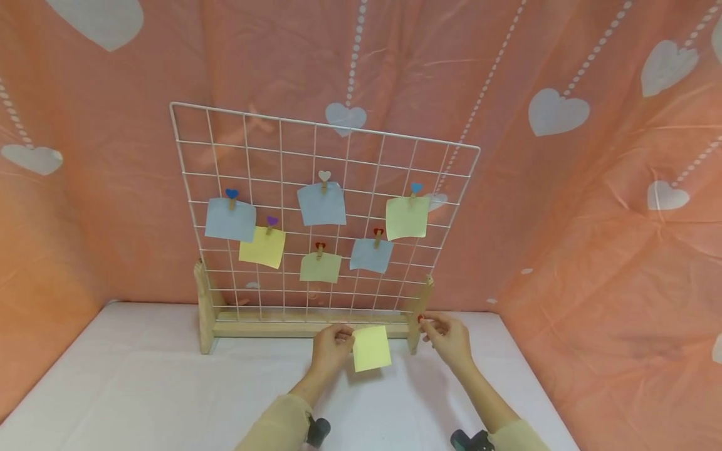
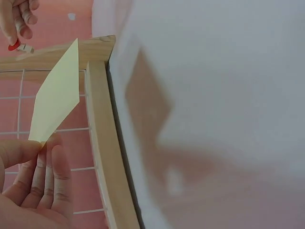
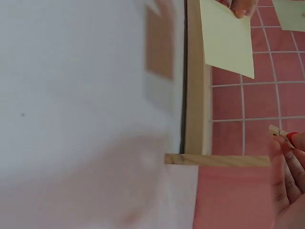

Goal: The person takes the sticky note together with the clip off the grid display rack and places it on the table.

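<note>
White table (image 1: 141,382), edge slanting at lower right; wire grid (image 1: 372,193), centre. Lower centre, left hand (image 1: 331,346) pinches a yellow note (image 1: 371,349); across a gap, right hand (image 1: 449,338) pinches a clip (image 2: 25,48), near level, wooden end rightward in left-wrist view.

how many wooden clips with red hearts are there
3: one wooden red-heart clip on the lower pale green square paper note, another on the lowest pale blue square paper note, a third pinched in the right hand.

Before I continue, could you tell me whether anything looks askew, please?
One thing: on the white wire grid, the leftmost light-blue paper note overlaps the clipped yellow paper note; the others hang apart.
</note>
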The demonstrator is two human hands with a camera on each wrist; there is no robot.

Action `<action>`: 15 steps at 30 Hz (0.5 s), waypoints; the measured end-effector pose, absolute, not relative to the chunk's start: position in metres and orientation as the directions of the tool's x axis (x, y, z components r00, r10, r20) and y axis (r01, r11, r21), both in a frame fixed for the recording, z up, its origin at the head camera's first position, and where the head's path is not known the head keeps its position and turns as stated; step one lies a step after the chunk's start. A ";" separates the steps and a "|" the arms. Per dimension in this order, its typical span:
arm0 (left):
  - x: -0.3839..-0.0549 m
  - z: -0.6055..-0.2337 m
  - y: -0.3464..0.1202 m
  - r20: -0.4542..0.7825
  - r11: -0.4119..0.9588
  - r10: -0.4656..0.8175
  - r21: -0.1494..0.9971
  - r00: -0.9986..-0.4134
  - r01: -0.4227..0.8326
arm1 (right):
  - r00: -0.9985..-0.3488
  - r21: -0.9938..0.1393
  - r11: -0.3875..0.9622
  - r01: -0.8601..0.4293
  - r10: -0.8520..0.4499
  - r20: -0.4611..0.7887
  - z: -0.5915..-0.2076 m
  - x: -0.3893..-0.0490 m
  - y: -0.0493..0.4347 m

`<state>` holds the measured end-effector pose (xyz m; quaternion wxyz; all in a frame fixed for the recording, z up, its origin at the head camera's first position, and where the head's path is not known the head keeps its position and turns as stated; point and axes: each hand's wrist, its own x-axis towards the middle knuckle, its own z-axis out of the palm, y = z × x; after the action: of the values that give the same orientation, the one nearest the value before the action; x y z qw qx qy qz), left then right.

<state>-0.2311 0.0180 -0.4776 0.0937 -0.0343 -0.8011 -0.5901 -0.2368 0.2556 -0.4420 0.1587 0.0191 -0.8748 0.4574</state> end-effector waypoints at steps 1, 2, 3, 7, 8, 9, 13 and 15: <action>-0.230 -0.478 0.018 0.183 0.303 -0.054 0.940 -0.982 0.158 | -0.949 -0.794 0.582 -0.175 0.115 0.294 -0.444 -0.236 0.257; -0.230 -0.479 0.019 0.176 0.307 -0.052 0.940 -0.983 0.152 | -0.950 -0.799 0.577 -0.169 0.122 0.289 -0.446 -0.235 0.259; -0.229 -0.481 0.019 0.167 0.311 -0.048 0.939 -0.985 0.144 | -0.950 -0.803 0.573 -0.163 0.127 0.284 -0.448 -0.233 0.260; -0.228 -0.486 0.020 0.143 0.343 -0.042 0.932 -0.989 0.120 | -0.956 -0.817 0.560 -0.133 0.145 0.255 -0.455 -0.229 0.264; -0.227 -0.488 0.020 0.137 0.347 -0.042 0.931 -0.990 0.114 | -0.958 -0.821 0.558 -0.123 0.150 0.246 -0.457 -0.228 0.264; -0.227 -0.489 0.021 0.129 0.350 -0.041 0.931 -0.991 0.107 | -0.959 -0.821 0.559 -0.117 0.151 0.240 -0.459 -0.227 0.265; -0.224 -0.494 0.022 0.111 0.352 -0.029 0.931 -0.993 0.093 | -0.962 -0.823 0.561 -0.091 0.165 0.218 -0.466 -0.224 0.267; -0.222 -0.497 0.022 0.108 0.353 -0.027 0.931 -0.994 0.092 | -0.964 -0.823 0.563 -0.080 0.166 0.207 -0.469 -0.221 0.267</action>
<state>-0.2223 0.0221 -0.4965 0.0524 -0.0195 -0.8208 -0.5684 -0.2211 0.2674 -0.4691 0.1317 -0.0247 -0.8741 0.4669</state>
